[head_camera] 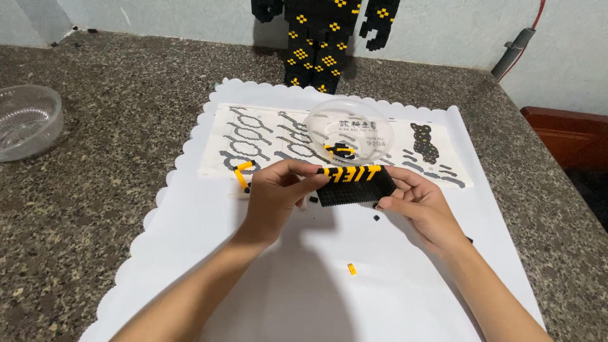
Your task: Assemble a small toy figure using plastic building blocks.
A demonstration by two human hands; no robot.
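Observation:
Both my hands hold a flat black block panel [354, 189] with yellow stripes along its top edge, above a white scalloped sheet [304, 278]. My left hand [277, 195] pinches the panel's upper left corner. My right hand [419, 204] supports its right end from below. Behind the panel stands a clear plastic bowl [349, 130] with a few black and yellow pieces in it. A small yellow and black assembly [242, 173] lies left of my left hand.
A printed instruction sheet [266, 136] lies under the bowl. A tall black and yellow block figure [322, 38] stands at the back. An empty clear bowl [25, 120] sits far left on the granite counter [107, 171]. Loose small pieces, one yellow [351, 269], dot the white sheet.

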